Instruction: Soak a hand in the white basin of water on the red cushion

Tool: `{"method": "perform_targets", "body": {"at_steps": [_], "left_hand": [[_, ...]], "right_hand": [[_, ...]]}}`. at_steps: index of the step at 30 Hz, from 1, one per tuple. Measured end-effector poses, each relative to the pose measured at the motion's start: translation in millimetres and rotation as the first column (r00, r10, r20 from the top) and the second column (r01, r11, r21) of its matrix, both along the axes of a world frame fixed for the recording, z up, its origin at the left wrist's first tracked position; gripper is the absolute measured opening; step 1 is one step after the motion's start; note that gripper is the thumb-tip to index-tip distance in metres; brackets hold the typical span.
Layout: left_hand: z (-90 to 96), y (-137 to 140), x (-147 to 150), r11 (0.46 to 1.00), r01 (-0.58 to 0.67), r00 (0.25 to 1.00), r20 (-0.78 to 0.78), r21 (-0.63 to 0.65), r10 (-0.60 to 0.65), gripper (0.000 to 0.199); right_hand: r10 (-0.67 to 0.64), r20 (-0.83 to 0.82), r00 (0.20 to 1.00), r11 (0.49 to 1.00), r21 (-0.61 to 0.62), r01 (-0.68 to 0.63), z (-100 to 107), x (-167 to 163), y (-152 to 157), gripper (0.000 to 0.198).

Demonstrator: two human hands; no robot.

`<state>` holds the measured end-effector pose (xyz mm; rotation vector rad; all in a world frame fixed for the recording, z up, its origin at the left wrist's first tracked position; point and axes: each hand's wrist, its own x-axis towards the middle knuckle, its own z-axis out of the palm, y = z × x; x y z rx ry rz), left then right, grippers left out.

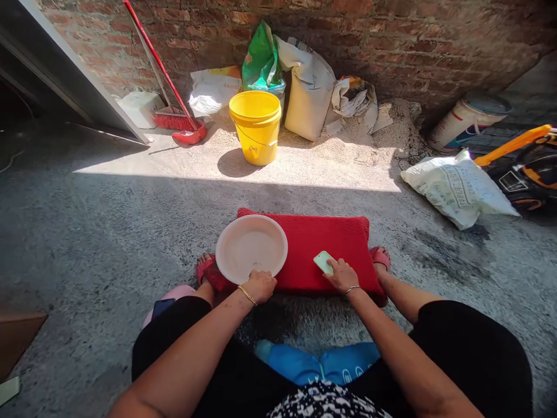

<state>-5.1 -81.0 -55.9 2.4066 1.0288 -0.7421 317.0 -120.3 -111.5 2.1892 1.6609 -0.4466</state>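
Head view. The left hand [260,285] was closed over the near rim of a round, shallow, cream-white plastic plate [251,247], which overlapped the left end of a rectangular red textured mat [322,244] lying on the grey concrete floor [96,232]. The right hand [342,275] lay fingers together and flat on a small pale-green rectangular bar [323,261], apparently soap, pressing it onto the mat near its front edge. To work well here, the plate was best kept level by its rim grip and the bar pinned under the fingertips, since a wet bar would likely slip. The plate appeared empty, matte and unmarked; the bar was smooth with rounded corners. Behind, in sunlight, stood a yellow plastic bucket [256,125] before a brick wall [391,35].
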Motion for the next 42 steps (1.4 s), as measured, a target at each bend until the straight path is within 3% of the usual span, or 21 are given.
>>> {"method": "perform_targets", "body": {"at_steps": [3, 5, 6, 8, 10, 13, 16, 19, 24, 27, 29, 31, 35, 37, 39, 42], "left_hand": [[0.7, 2.0, 1.2, 0.999, -0.005, 1.0, -0.031, -0.031, 0.004, 0.032], [1.8, 2.6, 2.2, 0.999, -0.012, 0.999, -0.049, -0.035, 0.011, 0.032], [2.0, 2.5, 2.5, 1.0, -0.014, 0.999, -0.052, -0.025, 0.013, 0.031], [1.4, 1.4, 2.8, 1.0, -0.01, 0.999, -0.047, 0.003, 0.01, 0.03], [-0.3, -0.2, 2.7, 1.0, -0.003, 0.999, -0.037, 0.022, 0.004, 0.029], [-2.9, -3.1, 2.3, 1.0, -0.003, 1.0, -0.022, 0.013, 0.003, 0.028], [-4.5, -7.1, 1.8, 0.999, 0.011, 1.0, 0.015, 0.044, -0.012, 0.029], [-7.4, -12.1, 1.9, 0.993, 0.019, 0.999, 0.046, 0.114, -0.025, 0.029], [-21.0, -16.7, 2.7, 0.983, -0.006, 0.998, 0.063, 0.186, -0.006, 0.03], [-25.8, -14.8, 3.1, 0.981, -0.009, 0.998, 0.07, 0.194, -0.004, 0.03], [-23.4, -12.8, 3.7, 0.985, -0.007, 0.998, 0.07, 0.17, -0.005, 0.031], [-17.0, -11.0, 4.7, 0.989, -0.007, 0.998, 0.069, 0.147, -0.003, 0.033], [0.2, -11.6, 8.2, 0.987, -0.025, 0.997, 0.074, 0.161, 0.013, 0.032], [6.1, -15.0, 11.6, 0.983, -0.015, 0.993, 0.119, 0.184, -0.008, 0.031], [7.1, -20.9, 16.1, 0.987, 0.032, 0.984, 0.168, 0.16, -0.059, 0.029], [-1.9, -33.4, 22.4, 0.987, 0.134, 0.966, 0.21, 0.091, -0.15, 0.025]], "right_hand": [[0.269, -0.153, 0.951, 0.963, 0.014, -0.271, -13.8, -84.3, -2.0, 0.05], [0.337, -0.207, 0.919, 0.939, -0.003, -0.345, -23.6, -105.5, -7.4, 0.051], [0.335, -0.208, 0.919, 0.938, -0.02, -0.347, -26.7, -101.1, -10.9, 0.052], [0.266, -0.161, 0.95, 0.957, -0.076, -0.281, -28.0, -65.3, -19.4, 0.054], [0.112, -0.047, 0.993, 0.982, -0.149, -0.117, -21.5, -8.1, -28.8, 0.055], [-0.114, 0.144, 0.983, 0.969, -0.201, 0.142, -1.9, 68.6, -35.9, 0.047], [-0.159, 0.177, 0.971, 0.965, -0.183, 0.191, 14.2, 86.7, -18.6, 0.047], [-0.05, 0.094, 0.994, 0.994, -0.089, 0.058, 14.8, 41.6, 24.9, 0.054], [0.11, -0.084, 0.99, 0.994, 0.038, -0.107, -5.8, -78.6, 106.1, 0.054], [0.161, -0.125, 0.979, 0.987, 0.049, -0.156, -21.3, -110.4, 131.1, 0.054], [0.174, -0.115, 0.978, 0.985, 0.028, -0.172, -29.8, -96.2, 132.5, 0.053], [0.133, -0.064, 0.989, 0.991, 0.007, -0.132, -34.3, -53.8, 122.5, 0.054], [-0.155, 0.129, 0.979, 0.987, -0.025, 0.159, -28.0, 62.7, 88.2, 0.052], [-0.254, 0.176, 0.951, 0.965, -0.028, 0.262, -21.5, 96.6, 78.9, 0.052], [-0.244, 0.151, 0.958, 0.969, -0.01, 0.249, -16.7, 94.9, 81.9, 0.055], [-0.063, 0.048, 0.997, 0.997, 0.044, 0.061, -16.6, 33.0, 108.3, 0.056]]}}
